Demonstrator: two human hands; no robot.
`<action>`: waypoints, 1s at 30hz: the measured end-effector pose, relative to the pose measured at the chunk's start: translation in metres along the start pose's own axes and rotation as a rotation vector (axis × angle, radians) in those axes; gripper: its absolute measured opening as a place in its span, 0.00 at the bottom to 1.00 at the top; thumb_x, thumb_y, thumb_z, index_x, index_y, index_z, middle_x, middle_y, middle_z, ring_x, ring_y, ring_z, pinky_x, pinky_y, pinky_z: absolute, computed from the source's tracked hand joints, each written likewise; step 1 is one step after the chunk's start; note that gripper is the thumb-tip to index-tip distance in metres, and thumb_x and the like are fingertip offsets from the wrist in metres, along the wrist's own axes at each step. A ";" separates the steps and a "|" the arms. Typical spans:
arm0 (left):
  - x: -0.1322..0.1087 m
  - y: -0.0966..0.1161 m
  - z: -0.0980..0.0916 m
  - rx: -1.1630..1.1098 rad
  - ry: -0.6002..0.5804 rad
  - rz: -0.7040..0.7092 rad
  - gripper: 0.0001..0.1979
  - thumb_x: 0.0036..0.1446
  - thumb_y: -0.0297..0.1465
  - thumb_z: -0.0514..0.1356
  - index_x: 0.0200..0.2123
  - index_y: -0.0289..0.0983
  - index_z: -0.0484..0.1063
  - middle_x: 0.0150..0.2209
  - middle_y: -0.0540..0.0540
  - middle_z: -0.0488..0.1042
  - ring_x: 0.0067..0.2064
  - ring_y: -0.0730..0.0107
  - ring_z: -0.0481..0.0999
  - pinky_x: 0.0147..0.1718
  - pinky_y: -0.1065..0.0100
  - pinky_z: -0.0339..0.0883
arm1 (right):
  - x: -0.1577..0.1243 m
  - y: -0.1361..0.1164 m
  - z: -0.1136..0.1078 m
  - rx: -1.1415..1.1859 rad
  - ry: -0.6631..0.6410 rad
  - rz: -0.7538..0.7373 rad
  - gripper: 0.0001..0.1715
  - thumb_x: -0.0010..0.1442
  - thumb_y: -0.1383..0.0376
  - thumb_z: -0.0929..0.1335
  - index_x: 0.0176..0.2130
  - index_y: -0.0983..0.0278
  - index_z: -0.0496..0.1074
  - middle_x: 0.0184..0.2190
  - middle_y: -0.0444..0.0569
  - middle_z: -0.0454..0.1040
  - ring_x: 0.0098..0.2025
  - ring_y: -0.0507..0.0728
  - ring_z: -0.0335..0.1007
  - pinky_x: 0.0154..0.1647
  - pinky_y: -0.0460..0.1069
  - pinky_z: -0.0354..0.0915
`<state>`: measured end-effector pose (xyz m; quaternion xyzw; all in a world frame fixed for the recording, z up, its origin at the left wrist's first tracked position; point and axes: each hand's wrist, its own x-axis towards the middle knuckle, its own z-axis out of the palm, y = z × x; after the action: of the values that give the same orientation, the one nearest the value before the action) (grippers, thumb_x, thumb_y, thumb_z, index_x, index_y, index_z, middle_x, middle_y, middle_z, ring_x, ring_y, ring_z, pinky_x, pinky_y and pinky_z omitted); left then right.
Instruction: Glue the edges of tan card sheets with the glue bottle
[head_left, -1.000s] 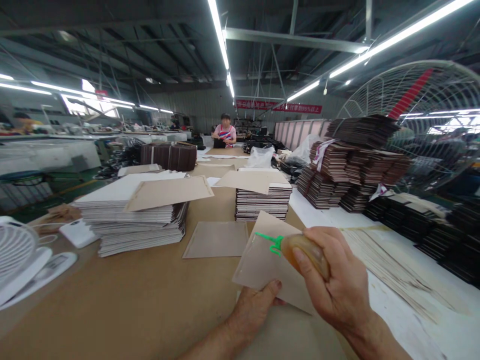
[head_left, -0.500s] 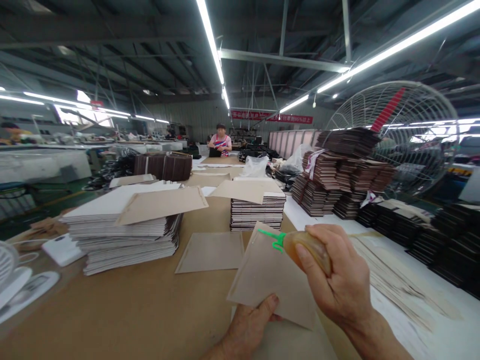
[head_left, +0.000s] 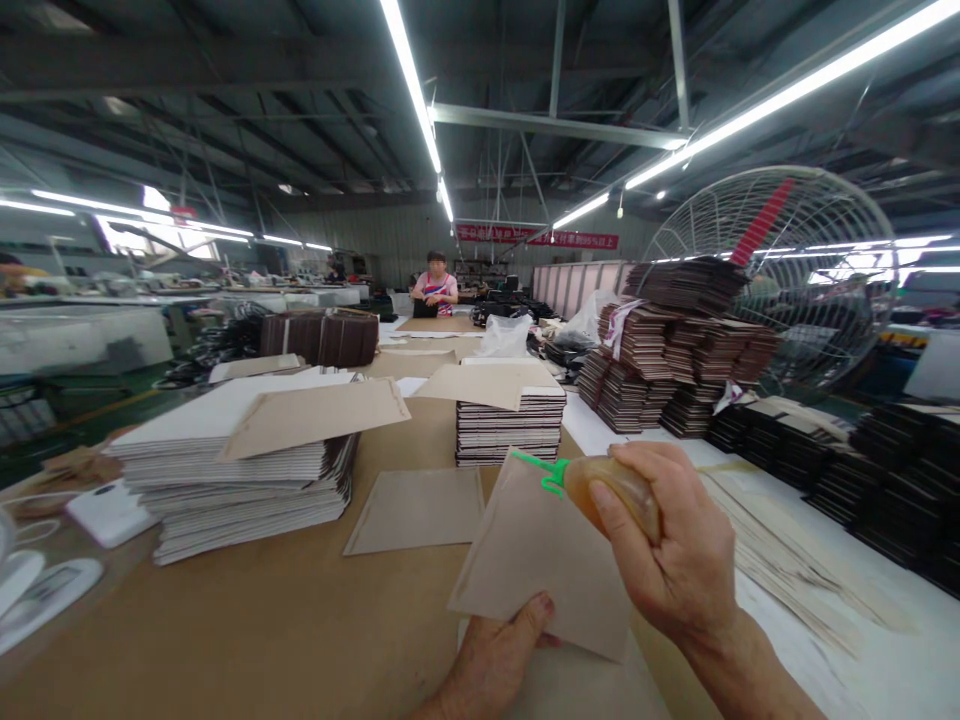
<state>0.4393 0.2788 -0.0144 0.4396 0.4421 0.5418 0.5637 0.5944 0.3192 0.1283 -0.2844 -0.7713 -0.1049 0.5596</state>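
My left hand (head_left: pixel 499 655) grips the near edge of a beige sheet (head_left: pixel 540 560), thumb on top, holding it tilted above the table. In my right hand (head_left: pixel 675 545) is a squeeze glue bottle (head_left: pixel 611 492) of amber colour, with a green nozzle (head_left: pixel 551 470). Its thin tip lies at the sheet's far left corner, touching or just above the edge. Another beige panel (head_left: pixel 416 510) lies flat on the table to the left. Beneath my hands more of a similar sheet (head_left: pixel 592 690) shows, partly hidden.
A tall stack of white-edged panels (head_left: pixel 247 490) stands left, a smaller stack (head_left: pixel 510 430) ahead. Dark brown bundles (head_left: pixel 645 370) and black stacks (head_left: pixel 877 480) line the right, before a large caged fan (head_left: pixel 817 270). A co-worker (head_left: pixel 435 285) is at the table's far end.
The view has shifted slightly, so the surroundings sit a little further left. The nozzle tip has moved slightly along the sheet's far edge toward its left corner. Both hands keep their holds.
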 end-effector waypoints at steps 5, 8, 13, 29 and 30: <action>0.000 -0.001 0.000 -0.037 0.005 -0.031 0.27 0.52 0.49 0.62 0.49 0.37 0.74 0.48 0.39 0.76 0.48 0.50 0.75 0.43 0.57 0.71 | -0.004 0.000 0.000 0.045 -0.084 0.004 0.17 0.60 0.67 0.67 0.50 0.65 0.64 0.42 0.54 0.67 0.43 0.60 0.67 0.41 0.54 0.66; -0.001 0.003 0.003 -0.059 0.014 -0.029 0.28 0.52 0.49 0.63 0.51 0.38 0.73 0.49 0.40 0.76 0.44 0.52 0.77 0.42 0.57 0.72 | -0.005 0.002 -0.001 0.003 -0.024 -0.005 0.18 0.60 0.67 0.67 0.50 0.65 0.64 0.42 0.54 0.68 0.43 0.60 0.66 0.40 0.54 0.66; -0.005 0.009 0.007 -0.093 0.064 -0.011 0.26 0.51 0.47 0.64 0.49 0.36 0.74 0.50 0.39 0.75 0.47 0.51 0.75 0.42 0.57 0.72 | -0.003 0.003 -0.004 -0.032 -0.015 -0.007 0.18 0.60 0.67 0.67 0.50 0.66 0.64 0.42 0.54 0.68 0.42 0.59 0.67 0.40 0.53 0.66; -0.001 -0.002 0.008 -0.099 0.186 -0.030 0.28 0.46 0.47 0.68 0.46 0.34 0.75 0.50 0.37 0.75 0.48 0.48 0.75 0.41 0.56 0.75 | 0.003 0.005 -0.021 -0.069 -0.065 0.089 0.12 0.62 0.64 0.66 0.46 0.64 0.64 0.40 0.51 0.67 0.39 0.57 0.66 0.39 0.52 0.64; -0.001 -0.002 0.008 -0.121 0.190 -0.033 0.28 0.46 0.47 0.68 0.46 0.34 0.75 0.50 0.37 0.75 0.48 0.48 0.76 0.41 0.56 0.75 | 0.002 0.005 -0.021 -0.066 -0.077 0.096 0.12 0.62 0.64 0.65 0.46 0.64 0.64 0.40 0.51 0.67 0.39 0.57 0.66 0.39 0.52 0.64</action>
<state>0.4476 0.2772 -0.0145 0.3441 0.4675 0.5974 0.5534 0.6138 0.3137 0.1374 -0.3432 -0.7737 -0.0925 0.5244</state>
